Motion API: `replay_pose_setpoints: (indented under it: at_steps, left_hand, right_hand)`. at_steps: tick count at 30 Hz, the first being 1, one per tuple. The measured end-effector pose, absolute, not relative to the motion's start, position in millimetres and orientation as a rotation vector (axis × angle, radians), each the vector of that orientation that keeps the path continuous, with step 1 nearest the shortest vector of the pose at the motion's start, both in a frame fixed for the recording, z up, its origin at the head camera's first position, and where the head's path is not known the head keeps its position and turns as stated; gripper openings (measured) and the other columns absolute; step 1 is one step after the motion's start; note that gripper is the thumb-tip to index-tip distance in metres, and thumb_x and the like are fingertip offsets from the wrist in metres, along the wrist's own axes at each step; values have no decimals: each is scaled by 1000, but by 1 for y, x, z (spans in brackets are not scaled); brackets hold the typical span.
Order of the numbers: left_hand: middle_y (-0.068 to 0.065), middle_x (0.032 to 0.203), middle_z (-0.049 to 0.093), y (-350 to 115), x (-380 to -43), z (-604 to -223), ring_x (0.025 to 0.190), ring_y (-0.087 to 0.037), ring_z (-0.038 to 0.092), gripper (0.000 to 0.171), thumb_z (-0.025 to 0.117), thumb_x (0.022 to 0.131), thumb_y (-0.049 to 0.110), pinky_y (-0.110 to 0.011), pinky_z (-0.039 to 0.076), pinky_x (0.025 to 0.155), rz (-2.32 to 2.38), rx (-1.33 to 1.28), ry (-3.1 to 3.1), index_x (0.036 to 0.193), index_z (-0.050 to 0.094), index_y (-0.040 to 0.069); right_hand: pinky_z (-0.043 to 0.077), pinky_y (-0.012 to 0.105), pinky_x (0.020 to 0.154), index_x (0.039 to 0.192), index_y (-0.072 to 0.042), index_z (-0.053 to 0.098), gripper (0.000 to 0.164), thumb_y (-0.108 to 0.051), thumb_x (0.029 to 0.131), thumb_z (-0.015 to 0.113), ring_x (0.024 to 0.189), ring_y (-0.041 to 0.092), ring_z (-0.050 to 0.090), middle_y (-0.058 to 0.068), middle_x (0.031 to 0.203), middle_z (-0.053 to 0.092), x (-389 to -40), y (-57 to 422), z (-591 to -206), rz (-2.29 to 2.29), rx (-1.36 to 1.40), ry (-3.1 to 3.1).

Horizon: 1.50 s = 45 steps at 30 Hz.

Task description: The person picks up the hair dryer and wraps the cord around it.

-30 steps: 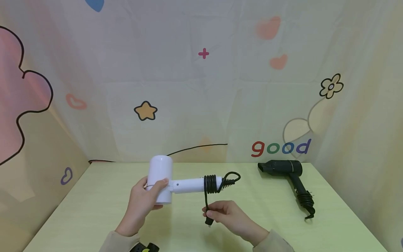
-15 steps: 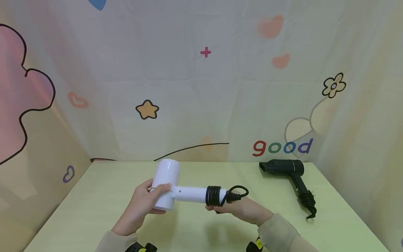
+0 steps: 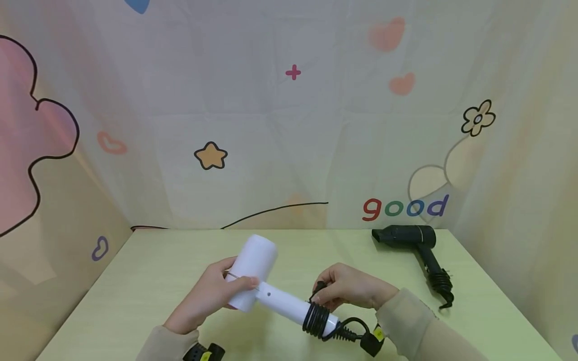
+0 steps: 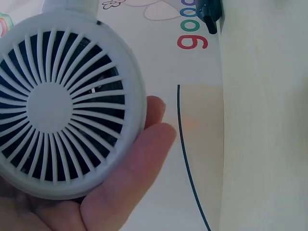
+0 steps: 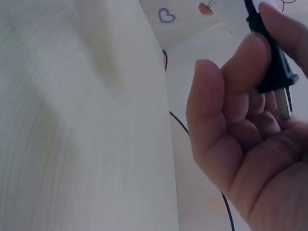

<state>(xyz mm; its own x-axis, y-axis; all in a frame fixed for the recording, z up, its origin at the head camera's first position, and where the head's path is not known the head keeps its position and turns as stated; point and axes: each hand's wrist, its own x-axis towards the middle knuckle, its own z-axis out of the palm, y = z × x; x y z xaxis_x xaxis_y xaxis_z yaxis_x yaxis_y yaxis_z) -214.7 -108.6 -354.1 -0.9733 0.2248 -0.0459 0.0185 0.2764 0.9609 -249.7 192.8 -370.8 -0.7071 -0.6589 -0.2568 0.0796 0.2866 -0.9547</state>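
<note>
A white hair dryer [image 3: 284, 305] is held above the table, its handle sloping down to the right. My left hand [image 3: 217, 291] grips its barrel, thumb across the front; in the left wrist view the slatted round grille [image 4: 50, 108] fills the left side. Black cord [image 3: 316, 320] is wound in several turns round the handle's end, with a loop beyond it. My right hand [image 3: 354, 288] pinches the plug [image 5: 276, 67] at the cord's free end, just above the coil. In the right wrist view a metal prong points toward the palm.
A black hair dryer [image 3: 404, 237] lies at the table's back right, its own cord wound round the handle. The pale table [image 3: 171, 260] meets a printed curtain [image 3: 253, 125] at the back. Wrist camera mounts [image 3: 372, 342] sit under the sleeves.
My right hand has carried the plug from below the handle, round behind it, to above the coil. The white hair dryer has moved slightly right and its handle has tilted downward.
</note>
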Motion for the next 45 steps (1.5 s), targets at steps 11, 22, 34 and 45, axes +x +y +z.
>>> replay_pose_setpoints:
  at_steps: [11, 22, 34, 45]
  left_hand:
    - [-12, 98, 65, -101, -217, -358, 76, -21, 63, 56, 78, 75, 27, -35, 54, 59, 1659, 381, 2451, 123, 58, 8]
    - [-7, 93, 67, -89, -223, -364, 71, -15, 61, 58, 80, 71, 33, -29, 48, 58, 1516, 271, 2777, 121, 60, 11]
    - [-7, 96, 67, -77, -234, -367, 72, -15, 60, 62, 79, 72, 36, -28, 48, 57, 1512, 248, 2841, 125, 57, 13]
    - [-11, 105, 65, -66, -240, -370, 74, -17, 61, 69, 78, 71, 38, -28, 48, 57, 1529, 245, 2820, 129, 53, 8]
  right_hand:
    - [58, 40, 67, 89, 0, 66, 22, -20, 83, 72, 68, 18, 69, 8, 78, 71, -231, 183, -357, -1468, -430, 2042]
    - [44, 21, 57, 93, -5, 69, 27, -30, 83, 71, 65, 6, 53, -1, 76, 67, -192, 165, -354, -1182, -611, 2717]
    - [50, 34, 74, 125, -2, 48, 73, -39, 72, 81, 87, 12, 55, 3, 107, 60, -165, 153, -374, -882, -467, 2982]
    - [53, 29, 68, 115, -1, 56, 58, -25, 70, 83, 80, 11, 61, 4, 97, 63, -169, 158, -392, -715, -634, 3318]
